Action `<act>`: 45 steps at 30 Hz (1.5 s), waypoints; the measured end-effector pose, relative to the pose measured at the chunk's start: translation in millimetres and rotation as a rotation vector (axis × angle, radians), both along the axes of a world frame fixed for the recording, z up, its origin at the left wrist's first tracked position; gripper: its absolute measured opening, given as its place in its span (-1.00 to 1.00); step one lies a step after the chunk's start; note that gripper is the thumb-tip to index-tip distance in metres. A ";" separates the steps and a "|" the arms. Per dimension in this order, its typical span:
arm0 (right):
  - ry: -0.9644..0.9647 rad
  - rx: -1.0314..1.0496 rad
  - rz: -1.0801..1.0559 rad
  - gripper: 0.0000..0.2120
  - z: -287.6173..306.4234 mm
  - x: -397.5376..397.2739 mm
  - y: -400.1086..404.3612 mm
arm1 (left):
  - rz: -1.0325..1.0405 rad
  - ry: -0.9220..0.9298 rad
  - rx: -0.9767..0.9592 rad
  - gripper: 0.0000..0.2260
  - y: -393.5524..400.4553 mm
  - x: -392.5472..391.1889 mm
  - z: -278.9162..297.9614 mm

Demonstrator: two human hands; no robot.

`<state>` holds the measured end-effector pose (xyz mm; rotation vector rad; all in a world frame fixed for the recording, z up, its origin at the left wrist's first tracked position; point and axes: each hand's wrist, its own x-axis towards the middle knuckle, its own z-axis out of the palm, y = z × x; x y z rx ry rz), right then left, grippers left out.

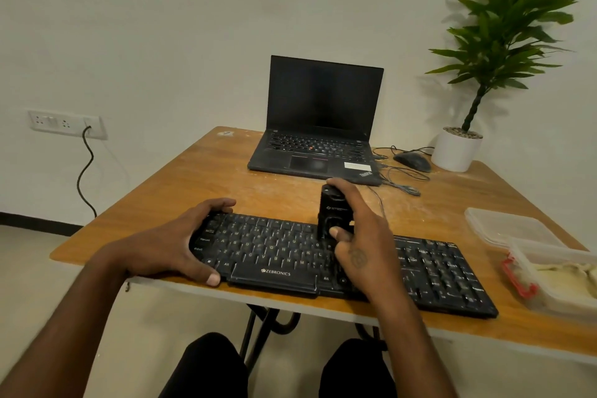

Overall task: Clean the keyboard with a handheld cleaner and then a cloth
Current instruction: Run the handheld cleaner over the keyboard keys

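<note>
While the cleaner pass looks under way and the cloth stage is not begun, one bench carries one keyboard at its near edge. Left hand grips its left end; right hand fingers wrap one cleaner upright on the keys. No cloth clearly visible.

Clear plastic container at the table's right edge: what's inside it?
The container holds something pale and crumpled, possibly a cloth; the cloudy wall blurs it too much to be sure. A red clip sits on its left side. Its lid lies beside it.
</note>
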<state>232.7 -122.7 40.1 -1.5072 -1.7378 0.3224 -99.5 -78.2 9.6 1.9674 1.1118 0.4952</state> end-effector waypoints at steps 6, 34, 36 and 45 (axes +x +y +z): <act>0.063 0.029 -0.149 -0.19 -0.7 34.5 3.6 | -0.002 0.013 0.006 0.12 0.6 -0.8 -1.2; 0.004 -0.010 -0.010 -0.12 2.1 10.5 13.9 | -0.005 0.002 -0.018 0.10 -4.7 1.5 1.7; 0.077 -0.018 0.007 -0.14 2.9 23.3 9.8 | -0.009 -0.003 -0.022 0.10 -4.1 1.7 2.1; 0.169 -0.005 -0.142 -0.18 1.1 53.2 -19.7 | 0.004 -0.020 -0.019 0.08 -3.1 1.7 0.4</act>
